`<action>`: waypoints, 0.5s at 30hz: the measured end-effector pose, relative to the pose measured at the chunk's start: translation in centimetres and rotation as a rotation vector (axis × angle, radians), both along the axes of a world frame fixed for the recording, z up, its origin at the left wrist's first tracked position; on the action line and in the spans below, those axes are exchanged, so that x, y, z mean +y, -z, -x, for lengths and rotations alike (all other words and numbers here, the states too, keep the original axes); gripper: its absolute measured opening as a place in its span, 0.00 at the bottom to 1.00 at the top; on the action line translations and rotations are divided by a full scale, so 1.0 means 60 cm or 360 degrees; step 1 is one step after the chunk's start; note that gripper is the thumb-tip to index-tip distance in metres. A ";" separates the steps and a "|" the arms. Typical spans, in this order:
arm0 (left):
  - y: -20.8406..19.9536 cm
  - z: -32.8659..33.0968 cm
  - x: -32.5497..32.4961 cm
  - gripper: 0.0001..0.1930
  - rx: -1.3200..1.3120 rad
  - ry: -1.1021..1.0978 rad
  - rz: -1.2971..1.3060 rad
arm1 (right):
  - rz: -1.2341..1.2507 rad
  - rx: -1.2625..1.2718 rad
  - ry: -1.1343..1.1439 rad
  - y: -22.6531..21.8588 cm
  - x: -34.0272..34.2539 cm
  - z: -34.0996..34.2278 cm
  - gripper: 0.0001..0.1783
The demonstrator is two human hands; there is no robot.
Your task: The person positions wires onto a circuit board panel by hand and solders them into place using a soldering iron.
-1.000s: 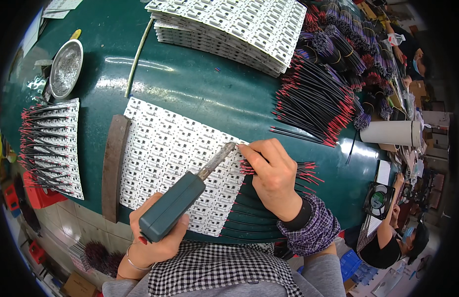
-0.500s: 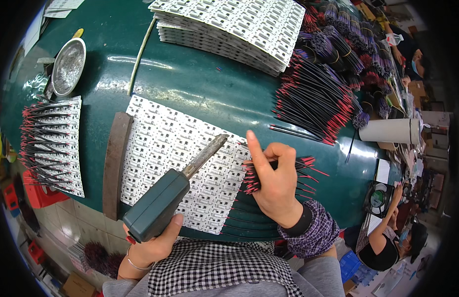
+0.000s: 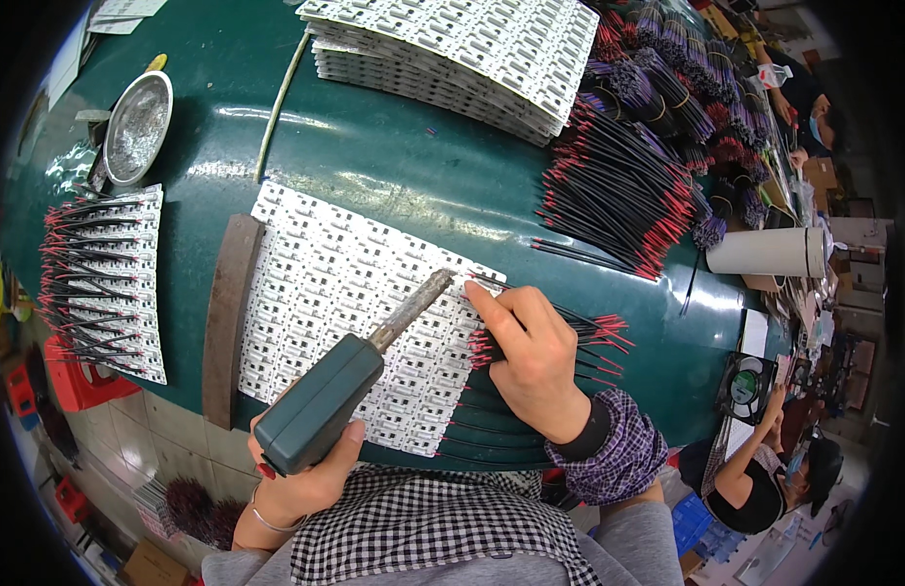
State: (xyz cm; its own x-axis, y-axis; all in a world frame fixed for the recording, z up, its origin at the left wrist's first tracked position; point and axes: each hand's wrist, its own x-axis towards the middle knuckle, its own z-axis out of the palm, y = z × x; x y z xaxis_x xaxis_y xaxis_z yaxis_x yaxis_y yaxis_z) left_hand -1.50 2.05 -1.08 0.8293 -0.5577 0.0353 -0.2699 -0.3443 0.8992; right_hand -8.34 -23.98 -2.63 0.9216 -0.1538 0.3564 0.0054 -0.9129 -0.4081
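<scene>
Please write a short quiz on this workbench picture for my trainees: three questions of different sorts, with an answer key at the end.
1. Multiple choice: What does the person's left hand hold?
A. A silver bowl
B. A dark green tool with a long metal tip
C. A white cylinder

2. True or false: The brown bar lies along the left edge of the white board sheet in front of the person.

3. Fill in the blank: The large loose pile of black wires, to the right beyond the sheet, has ____ tips.

Key:
1. B
2. True
3. red
</scene>
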 end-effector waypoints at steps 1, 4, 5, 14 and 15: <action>-0.007 -0.001 -0.008 0.12 0.0187 -0.0085 0.0061 | -0.0094 -0.0019 0.0019 0.001 0.000 0.000 0.35; -0.012 -0.002 -0.011 0.13 0.0355 -0.0144 0.0093 | -0.0201 0.0002 0.0048 -0.003 0.001 0.001 0.32; -0.013 -0.002 -0.011 0.14 0.0338 -0.0119 0.0066 | -0.0213 0.0041 0.0058 -0.004 0.001 0.001 0.29; -0.012 -0.007 -0.012 0.15 0.0278 -0.0067 0.0079 | -0.0035 -0.0096 0.0013 0.001 -0.008 -0.003 0.26; -0.013 -0.007 -0.012 0.15 0.0278 -0.0068 0.0077 | -0.0036 -0.0096 0.0012 0.002 -0.008 -0.003 0.26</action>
State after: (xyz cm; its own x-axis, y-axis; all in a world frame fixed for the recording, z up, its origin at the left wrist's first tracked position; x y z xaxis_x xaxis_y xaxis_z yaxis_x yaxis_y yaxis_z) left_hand -1.06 1.33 -0.32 0.8480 -0.5231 -0.0851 -0.0944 -0.3070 0.9470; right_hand -8.16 -24.45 -2.73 0.8972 -0.1694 0.4078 0.0239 -0.9035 -0.4279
